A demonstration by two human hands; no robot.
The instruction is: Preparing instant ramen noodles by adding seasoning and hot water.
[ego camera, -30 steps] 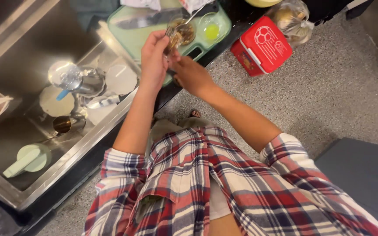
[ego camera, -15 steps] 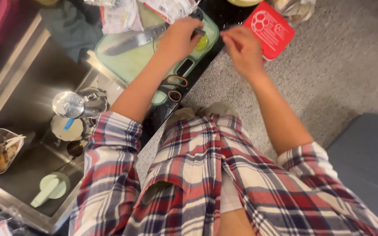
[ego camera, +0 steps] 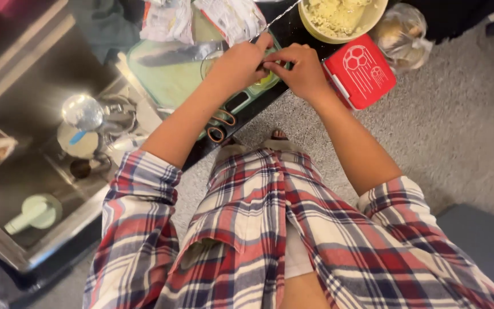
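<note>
My left hand (ego camera: 236, 64) and my right hand (ego camera: 297, 70) meet fingertip to fingertip over the near end of a pale green cutting board (ego camera: 167, 77). Both pinch a small dark item (ego camera: 262, 66) between them; its kind is too small to tell. Just under the fingers sits a small glass bowl (ego camera: 265, 82) with something yellow-green in it, mostly hidden by the hands. A large knife (ego camera: 178, 54) lies on the board to the left of my left hand.
Orange-handled scissors (ego camera: 221, 126) lie at the counter edge. A yellow bowl of crumbly food (ego camera: 338, 17), a red lidded box (ego camera: 361, 70) and a clear bag (ego camera: 401, 34) stand to the right. Opened packets (ego camera: 230, 17) lie behind. The steel sink (ego camera: 41, 240) holds a tap (ego camera: 81, 111) and dishes.
My right hand has come in from the right to join my left hand above the small bowl. The view has shifted, and the yellow bowl now shows at the top.
</note>
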